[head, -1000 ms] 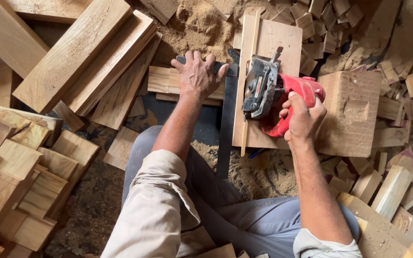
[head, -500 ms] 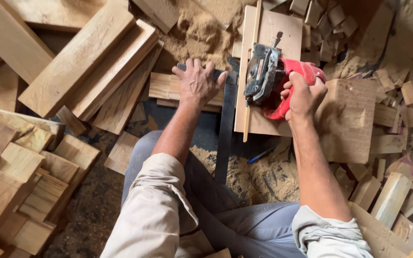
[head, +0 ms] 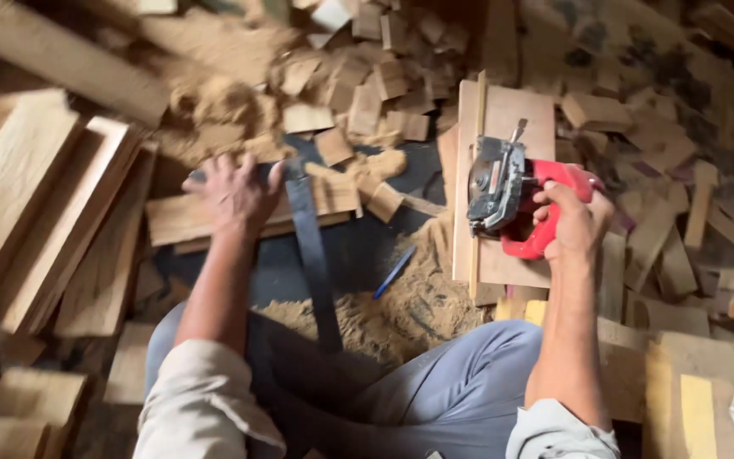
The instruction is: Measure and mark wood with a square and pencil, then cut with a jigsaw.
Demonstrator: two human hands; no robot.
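Your right hand (head: 575, 223) grips the red saw (head: 516, 200), fingers wrapped around its handle, on the board (head: 511, 119). Your left hand (head: 235, 194) lies spread flat on a plank (head: 189, 219).

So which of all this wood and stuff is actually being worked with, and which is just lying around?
In use: red handheld power saw gripped by right hand; pale wooden board under it; long flat plank under left hand.

Lying about: blue pen; sawdust heap; small offcut blocks; stacked planks.

Glossy red plastic saw (head: 537, 212) with dull metal guard, matt raw-wood board (head: 511, 110).
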